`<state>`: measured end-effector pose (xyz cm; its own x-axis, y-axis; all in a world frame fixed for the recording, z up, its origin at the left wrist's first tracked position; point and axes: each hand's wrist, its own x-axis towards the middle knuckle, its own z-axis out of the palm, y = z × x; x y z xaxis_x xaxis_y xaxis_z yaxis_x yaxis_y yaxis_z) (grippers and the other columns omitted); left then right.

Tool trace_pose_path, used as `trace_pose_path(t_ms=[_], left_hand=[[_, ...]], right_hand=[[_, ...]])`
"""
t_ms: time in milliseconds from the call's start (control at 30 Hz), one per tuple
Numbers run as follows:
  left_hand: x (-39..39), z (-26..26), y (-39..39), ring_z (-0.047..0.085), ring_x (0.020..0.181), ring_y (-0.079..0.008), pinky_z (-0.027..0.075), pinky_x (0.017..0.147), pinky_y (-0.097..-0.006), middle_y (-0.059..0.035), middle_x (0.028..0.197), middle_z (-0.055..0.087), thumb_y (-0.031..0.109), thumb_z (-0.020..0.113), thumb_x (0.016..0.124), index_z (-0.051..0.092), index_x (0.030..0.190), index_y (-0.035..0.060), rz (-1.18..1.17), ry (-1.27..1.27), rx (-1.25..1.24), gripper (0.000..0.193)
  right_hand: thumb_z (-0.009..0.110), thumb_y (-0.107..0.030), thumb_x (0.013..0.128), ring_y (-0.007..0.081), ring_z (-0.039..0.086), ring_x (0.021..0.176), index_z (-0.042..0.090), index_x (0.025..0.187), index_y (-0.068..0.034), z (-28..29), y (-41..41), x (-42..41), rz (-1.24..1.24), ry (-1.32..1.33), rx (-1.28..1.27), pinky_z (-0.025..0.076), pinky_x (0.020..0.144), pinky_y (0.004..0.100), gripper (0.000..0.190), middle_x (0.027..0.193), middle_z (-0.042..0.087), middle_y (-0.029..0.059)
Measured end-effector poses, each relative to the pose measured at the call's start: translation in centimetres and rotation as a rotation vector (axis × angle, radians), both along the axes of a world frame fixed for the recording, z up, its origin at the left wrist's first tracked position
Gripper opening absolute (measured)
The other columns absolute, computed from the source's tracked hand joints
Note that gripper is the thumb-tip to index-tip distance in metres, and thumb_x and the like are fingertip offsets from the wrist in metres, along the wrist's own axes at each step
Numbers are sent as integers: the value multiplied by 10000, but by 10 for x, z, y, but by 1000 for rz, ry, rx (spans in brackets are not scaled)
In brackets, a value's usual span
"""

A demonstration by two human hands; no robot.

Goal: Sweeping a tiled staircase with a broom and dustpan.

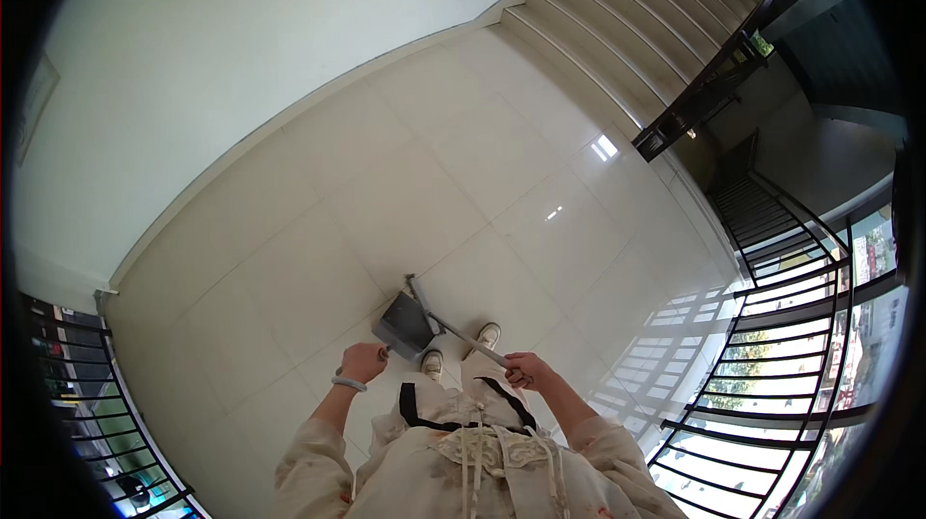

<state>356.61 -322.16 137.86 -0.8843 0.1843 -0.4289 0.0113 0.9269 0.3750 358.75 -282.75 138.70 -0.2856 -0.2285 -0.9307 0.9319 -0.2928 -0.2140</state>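
A grey dustpan (407,324) rests on the tiled floor just in front of my feet. My left hand (364,363), with a pale band at the wrist, is closed around the dustpan's handle; most of that handle is hidden by the hand. My right hand (528,370) grips the pole of a broom (463,335). The pole slants forward and left to the broom head, which lies along the dustpan's front edge. A small dark clump of dust or bristles (410,277) shows at the far end of the broom head.
Beige glossy tiles (405,208) cover the landing. A pale wall (275,41) with a low skirting curves along the far left side. Stairs (615,34) rise at upper right beside a dark handrail (694,99). Metal railings (767,374) run along the right, with more railings (108,403) at lower left.
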Motion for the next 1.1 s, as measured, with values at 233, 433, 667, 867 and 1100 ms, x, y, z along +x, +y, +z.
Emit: trace_pose_path(t_ms=[233, 433, 667, 867, 1100], left_hand=[[-29, 14, 15, 647, 715, -300, 514, 628, -411, -88, 746, 673, 304, 621, 777, 699, 810, 153, 83, 122, 63, 173], [-83, 30, 90, 641, 705, -303, 506, 618, -415, -84, 720, 662, 320, 639, 766, 690, 803, 147, 38, 111, 68, 184], [-162, 11, 181, 647, 720, -282, 511, 625, -402, -59, 747, 672, 327, 658, 763, 683, 809, 171, -79, 55, 102, 166], [-223, 0, 234, 646, 731, -281, 506, 629, -410, -58, 767, 674, 322, 651, 761, 683, 815, 197, -164, 28, 19, 140], [-267, 7, 249, 648, 729, -272, 498, 630, -411, -57, 749, 672, 283, 662, 740, 682, 801, 219, -176, 64, 32, 90]], right_hand=[[527, 14, 861, 107, 374, 426, 412, 1308, -15, 23, 72, -41, -61, 92, 69, 273, 370, 259, 463, 669, 522, 144], [512, 20, 822, 158, 441, 426, 421, 1276, -26, -5, 130, -133, 62, 254, 528, 311, 346, 294, 465, 592, 474, 83], [525, -1, 782, 211, 583, 475, 449, 1196, 19, -44, 174, -199, 95, 250, 725, 425, 333, 348, 421, 658, 585, 158], [586, -14, 773, 185, 549, 464, 455, 1234, 19, 1, 157, -170, 316, 240, 494, 408, 356, 319, 481, 646, 570, 137], [576, 45, 779, 128, 430, 429, 423, 1322, -8, 38, 228, -177, -124, 87, 144, 314, 366, 282, 566, 634, 513, 91]])
